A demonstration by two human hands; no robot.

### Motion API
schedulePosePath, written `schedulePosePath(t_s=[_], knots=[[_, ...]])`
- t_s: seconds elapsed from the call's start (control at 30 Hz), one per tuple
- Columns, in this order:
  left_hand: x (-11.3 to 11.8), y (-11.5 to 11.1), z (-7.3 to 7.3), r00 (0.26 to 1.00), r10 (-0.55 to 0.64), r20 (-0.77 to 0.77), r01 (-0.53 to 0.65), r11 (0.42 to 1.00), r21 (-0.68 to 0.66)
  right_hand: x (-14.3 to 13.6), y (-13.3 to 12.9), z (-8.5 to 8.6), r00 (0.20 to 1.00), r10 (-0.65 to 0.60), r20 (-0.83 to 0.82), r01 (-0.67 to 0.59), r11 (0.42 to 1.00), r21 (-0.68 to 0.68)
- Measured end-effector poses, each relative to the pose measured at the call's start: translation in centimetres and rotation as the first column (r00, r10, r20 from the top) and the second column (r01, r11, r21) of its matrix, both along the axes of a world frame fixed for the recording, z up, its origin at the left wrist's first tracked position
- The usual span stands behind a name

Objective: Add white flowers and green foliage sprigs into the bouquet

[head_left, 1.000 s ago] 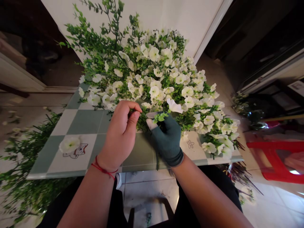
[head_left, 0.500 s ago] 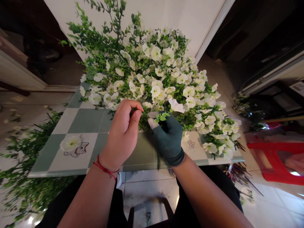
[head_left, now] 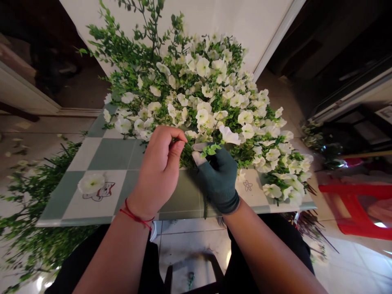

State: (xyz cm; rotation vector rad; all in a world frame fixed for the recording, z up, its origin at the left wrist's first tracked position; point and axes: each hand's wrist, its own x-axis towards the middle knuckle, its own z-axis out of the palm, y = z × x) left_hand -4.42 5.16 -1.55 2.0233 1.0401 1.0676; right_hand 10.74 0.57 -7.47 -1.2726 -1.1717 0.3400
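My right hand (head_left: 219, 179), in a dark green glove with pale fingertips, is closed on a leafy flower stem (head_left: 206, 208). Its lower end shows below the hand, small green leaves (head_left: 211, 150) stick out by the thumb, and a white flower (head_left: 229, 135) sits just above the knuckles. Bare, with a red string at the wrist, my left hand (head_left: 159, 167) pinches thumb and forefinger together close by; whatever is between them is too small to make out. Behind both hands lies a big heap of white flowers (head_left: 203, 116) with green leaves, apparently artificial.
A single flower head (head_left: 91, 183) lies on the left of the green-and-white checked tabletop (head_left: 112, 154). Leafy green branches (head_left: 45, 200) stand at the lower left. To the right is a red plastic stool (head_left: 352, 208). A white wall (head_left: 239, 16) rises behind the heap.
Almost nothing differs. Both hands hold nearly the same pose, with the left thumb and forefinger a touch further right; the view has shifted slightly.
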Motion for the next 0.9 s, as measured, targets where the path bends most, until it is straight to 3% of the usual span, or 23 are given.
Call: schedulePosePath(t_s=[0.33, 0.9], knots=[[-0.8, 0.7, 0.3, 0.987, 0.039, -0.158, 0.003, 0.966, 0.259, 0.0, -0.1, -0.6, 0.996, 0.042, -0.074, -0.044, 0.999, -0.023], [-0.5, 0.7, -0.4, 0.980, 0.081, -0.181, -0.009, 0.929, 0.370, 0.2, -0.3, -0.2, 0.999, 0.036, -0.015, -0.037, 0.997, -0.074]])
